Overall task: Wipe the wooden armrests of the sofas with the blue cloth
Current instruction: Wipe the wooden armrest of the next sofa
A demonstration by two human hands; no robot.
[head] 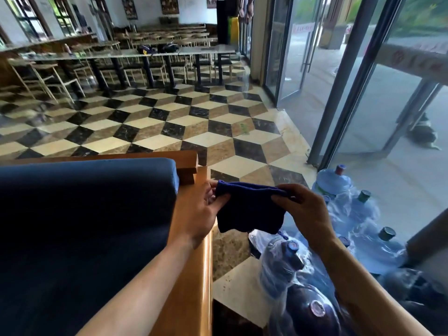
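Above wooden armrest (191,275), both hands (202,212) (305,212) pinch blue cloth (249,212).

Bunch of plastic-wrapped water jugs (344,214) on the cube-pattern tile floor (169,122), glass doors (303,57) right, long surface (126,53) with chairs (46,76), maybe bags on it.

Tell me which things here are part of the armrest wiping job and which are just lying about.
Part of the job:
blue cloth, held by left hand and right hand
wooden armrest

Just lying about:
water bottles
blue cushion
tables and chairs
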